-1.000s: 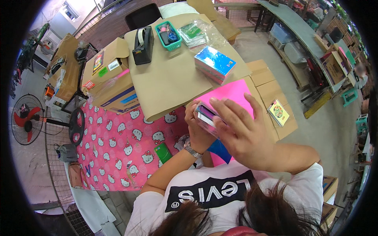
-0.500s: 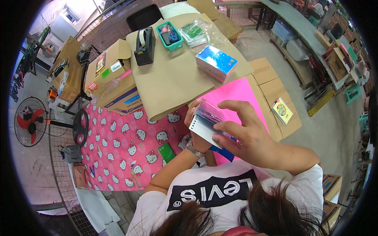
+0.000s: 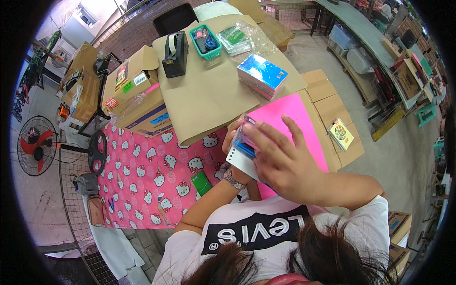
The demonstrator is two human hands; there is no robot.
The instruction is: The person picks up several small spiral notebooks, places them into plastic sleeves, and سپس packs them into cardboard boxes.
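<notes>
Fan (image 3: pixel 36 145) with red blades stands at our far left, then cardboard boxes (image 3: pixel 151 107) beside the pink patterned cloth (image 3: pixel 142 185). On the brown paper (image 3: pixel 204 97) we have a black tape dispenser (image 3: pixel 175 61); nearer us, a green notebook (image 3: pixel 201 184) lies on the cloth, and farther off sits a teal basket (image 3: pixel 212 54). Our left hand (image 3: pixel 230 137) grasps the punched sheets (image 3: pixel 241 161), held up in front of our chest. Beyond them rests a blue-topped stack (image 3: pixel 262 72). Our right hand (image 3: pixel 287 159) touches the sheets, fingers extended across them; its thumb is hidden, so we cannot tell whether it pinches. Rightward lie a pink sheet (image 3: pixel 308 137) and a yellow booklet (image 3: pixel 340 134).
</notes>
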